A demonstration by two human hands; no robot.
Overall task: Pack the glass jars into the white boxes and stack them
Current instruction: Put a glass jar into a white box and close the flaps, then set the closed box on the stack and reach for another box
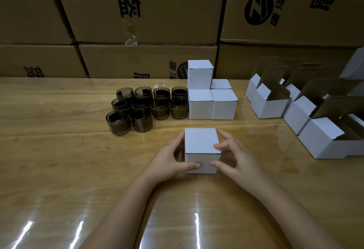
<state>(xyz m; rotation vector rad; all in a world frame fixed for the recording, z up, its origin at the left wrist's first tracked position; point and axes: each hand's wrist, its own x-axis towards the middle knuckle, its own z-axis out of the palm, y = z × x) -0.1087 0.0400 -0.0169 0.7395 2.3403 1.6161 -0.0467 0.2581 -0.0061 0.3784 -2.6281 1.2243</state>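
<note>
Glossy wooden table [59,150] bearing dark jars [118,123], white boxes [224,104]

Both hands are on it: a closed white cardboard box [202,146] sits centre on the glossy wooden tabletop [78,160]. The left hand [171,160] grips its left side, thumb across the front face. The right hand [236,156] pinches the right edge, one fingertip on the lid. Behind, a cluster of smoky brown glass jars [147,109] stands just beside a stack of closed white boxes [212,99], one perched on top. Far right are open white cardboard boxes [271,105], flaps up. Large brown cardboard cartons [147,12] wall the back.
</note>
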